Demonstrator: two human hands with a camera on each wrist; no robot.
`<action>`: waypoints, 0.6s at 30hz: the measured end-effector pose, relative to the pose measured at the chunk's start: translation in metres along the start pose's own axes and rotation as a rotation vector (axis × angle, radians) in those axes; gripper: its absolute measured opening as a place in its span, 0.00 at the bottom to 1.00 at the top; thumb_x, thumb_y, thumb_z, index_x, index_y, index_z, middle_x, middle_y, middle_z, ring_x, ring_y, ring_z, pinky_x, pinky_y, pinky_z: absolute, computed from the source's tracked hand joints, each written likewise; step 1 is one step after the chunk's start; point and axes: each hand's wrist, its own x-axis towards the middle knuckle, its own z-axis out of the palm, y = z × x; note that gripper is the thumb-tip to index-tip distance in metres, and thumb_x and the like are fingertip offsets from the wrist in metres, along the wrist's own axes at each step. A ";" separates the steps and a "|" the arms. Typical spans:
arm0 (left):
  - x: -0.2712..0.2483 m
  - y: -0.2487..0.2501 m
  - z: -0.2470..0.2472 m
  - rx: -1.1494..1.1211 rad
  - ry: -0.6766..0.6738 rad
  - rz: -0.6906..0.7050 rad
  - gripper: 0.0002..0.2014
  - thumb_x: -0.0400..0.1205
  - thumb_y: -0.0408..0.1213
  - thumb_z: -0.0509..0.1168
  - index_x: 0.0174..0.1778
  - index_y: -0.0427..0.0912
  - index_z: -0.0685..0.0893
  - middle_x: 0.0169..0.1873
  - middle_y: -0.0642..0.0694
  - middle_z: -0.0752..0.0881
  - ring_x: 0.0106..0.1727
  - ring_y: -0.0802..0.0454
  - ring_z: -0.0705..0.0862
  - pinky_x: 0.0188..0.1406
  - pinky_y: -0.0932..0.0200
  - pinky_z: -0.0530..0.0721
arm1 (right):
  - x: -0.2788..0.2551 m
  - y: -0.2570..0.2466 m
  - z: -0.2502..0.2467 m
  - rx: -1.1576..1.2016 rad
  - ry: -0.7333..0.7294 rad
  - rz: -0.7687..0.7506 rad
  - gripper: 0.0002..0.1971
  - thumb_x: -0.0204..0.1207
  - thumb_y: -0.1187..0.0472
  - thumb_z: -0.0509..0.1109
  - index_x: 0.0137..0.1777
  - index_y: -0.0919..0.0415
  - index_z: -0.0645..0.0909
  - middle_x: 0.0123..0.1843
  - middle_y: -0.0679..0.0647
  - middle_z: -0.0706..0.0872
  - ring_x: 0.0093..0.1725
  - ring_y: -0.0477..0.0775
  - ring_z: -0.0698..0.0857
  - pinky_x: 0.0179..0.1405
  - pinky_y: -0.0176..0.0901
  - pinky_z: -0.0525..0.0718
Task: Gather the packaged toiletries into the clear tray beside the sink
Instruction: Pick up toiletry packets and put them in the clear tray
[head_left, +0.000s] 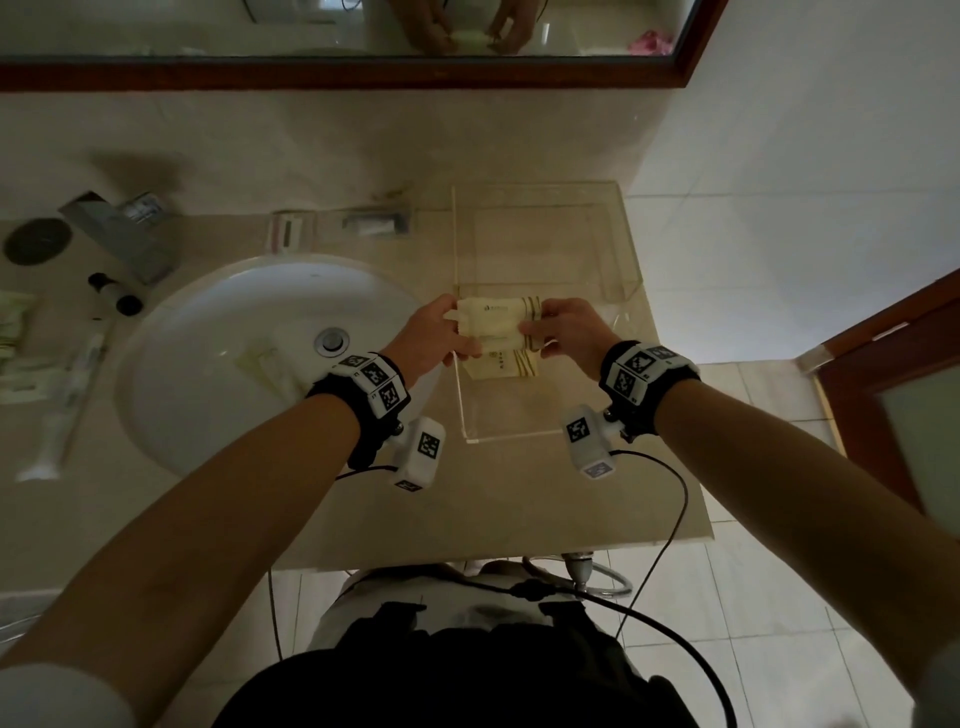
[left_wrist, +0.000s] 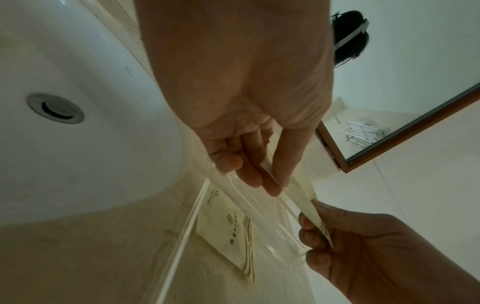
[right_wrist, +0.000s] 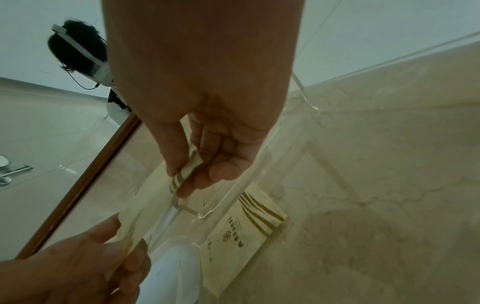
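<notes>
Cream packet (head_left: 497, 323), pinched between left hand (head_left: 435, 332), right hand (head_left: 569, 332)

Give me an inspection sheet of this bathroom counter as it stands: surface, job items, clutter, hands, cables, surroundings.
Surface: beige stone counter with a white sink set in it.
Job's things: clear tray right of the sink; one cream sachet lies flat in it; a second cream packet is held above it.
Clutter: more packets, a toothbrush and a small bottle left of the sink.
Hands: left hand and right hand each pinch one end of the held packet.
Cables: black cable trails from the right wrist unit over the counter edge.
Surroundings: wood-framed mirror, tiled floor, wooden door at right.
</notes>
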 end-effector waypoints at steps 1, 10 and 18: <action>0.000 0.001 0.000 0.009 0.006 -0.002 0.18 0.73 0.24 0.72 0.57 0.39 0.78 0.35 0.43 0.88 0.29 0.53 0.83 0.25 0.62 0.74 | -0.001 0.001 -0.001 -0.015 0.005 -0.002 0.04 0.76 0.69 0.70 0.40 0.63 0.81 0.36 0.56 0.82 0.33 0.50 0.81 0.32 0.40 0.80; 0.003 0.002 0.004 0.335 0.079 0.081 0.06 0.77 0.38 0.71 0.42 0.39 0.87 0.31 0.50 0.86 0.32 0.57 0.82 0.35 0.67 0.79 | -0.013 0.011 -0.018 -0.115 -0.014 0.038 0.08 0.79 0.58 0.69 0.47 0.62 0.85 0.41 0.55 0.87 0.38 0.50 0.83 0.34 0.40 0.79; 0.004 -0.006 0.018 0.788 0.042 0.232 0.09 0.75 0.44 0.70 0.51 0.52 0.84 0.44 0.52 0.87 0.48 0.52 0.83 0.54 0.54 0.81 | -0.015 0.029 -0.013 -0.206 0.020 0.196 0.06 0.77 0.62 0.71 0.46 0.65 0.83 0.35 0.53 0.82 0.33 0.50 0.79 0.31 0.40 0.78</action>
